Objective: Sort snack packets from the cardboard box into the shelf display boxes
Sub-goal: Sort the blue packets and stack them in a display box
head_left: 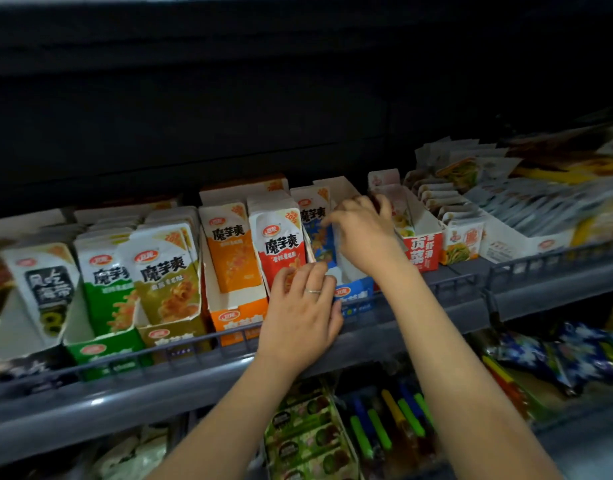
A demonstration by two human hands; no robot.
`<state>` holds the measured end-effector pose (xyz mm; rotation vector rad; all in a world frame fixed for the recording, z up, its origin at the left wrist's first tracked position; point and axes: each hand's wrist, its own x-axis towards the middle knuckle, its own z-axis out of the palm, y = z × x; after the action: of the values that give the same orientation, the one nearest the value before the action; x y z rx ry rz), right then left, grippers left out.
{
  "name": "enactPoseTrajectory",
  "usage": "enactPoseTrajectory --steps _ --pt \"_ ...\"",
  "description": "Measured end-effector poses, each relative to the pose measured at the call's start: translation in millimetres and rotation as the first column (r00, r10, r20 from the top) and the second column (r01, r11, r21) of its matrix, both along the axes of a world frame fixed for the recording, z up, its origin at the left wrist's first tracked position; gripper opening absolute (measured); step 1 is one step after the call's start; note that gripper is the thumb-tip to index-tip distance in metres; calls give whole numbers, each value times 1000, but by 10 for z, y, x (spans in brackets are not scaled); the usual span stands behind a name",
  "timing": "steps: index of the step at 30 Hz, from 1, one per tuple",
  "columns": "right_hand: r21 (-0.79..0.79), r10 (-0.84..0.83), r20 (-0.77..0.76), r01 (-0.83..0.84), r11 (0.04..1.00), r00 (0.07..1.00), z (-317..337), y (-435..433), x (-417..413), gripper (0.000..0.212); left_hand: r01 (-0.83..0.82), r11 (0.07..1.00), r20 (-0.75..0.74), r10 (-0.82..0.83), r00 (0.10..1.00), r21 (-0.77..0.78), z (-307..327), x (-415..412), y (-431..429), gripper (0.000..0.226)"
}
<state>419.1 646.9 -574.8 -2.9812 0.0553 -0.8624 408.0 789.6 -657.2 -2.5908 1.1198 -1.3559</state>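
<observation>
A row of shelf display boxes stands on the grey shelf (pixel 132 393). My left hand (pixel 303 311) rests with spread fingers against the front of the red snack packets (pixel 281 242), at the gap between the orange display box (pixel 237 322) and the blue display box (pixel 355 294). My right hand (pixel 362 233) reaches into the blue box, its fingers curled round the blue packets (pixel 315 220) standing inside. The cardboard box is not in view.
Green (pixel 104 351), olive (pixel 173 336) and black-labelled (pixel 45 289) packet boxes stand to the left. A red box (pixel 423 252) and white boxes (pixel 506 237) stand to the right. A wire rail (pixel 471 282) edges the shelf. Lower shelves hold more snacks (pixel 384 424).
</observation>
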Motion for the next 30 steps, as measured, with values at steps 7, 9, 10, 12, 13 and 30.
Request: enactPoseTrajectory --steps 7,9,10,12,13,30 --pt "164 194 318 -255 953 928 -179 230 -807 32 70 996 -77 -73 994 -49 -8 -333 242 47" --pt "191 271 346 -351 917 898 -411 355 -1033 26 126 990 -84 -132 988 -67 -103 -552 473 42" --pt "190 305 334 -380 905 892 -543 433 -1128 25 147 988 -105 -152 983 -54 -167 -667 616 37" --pt "189 364 269 -419 888 892 -806 607 -1286 23 174 985 -199 -171 965 -3 -333 -893 929 31" --pt "190 396 214 -436 880 893 -931 703 -1345 23 177 984 -267 -165 949 22 -432 -1006 1092 31" --pt "396 395 -918 -44 917 -13 -3963 1856 -2482 32 -56 986 -974 162 158 155 -2187 -2451 3389 26"
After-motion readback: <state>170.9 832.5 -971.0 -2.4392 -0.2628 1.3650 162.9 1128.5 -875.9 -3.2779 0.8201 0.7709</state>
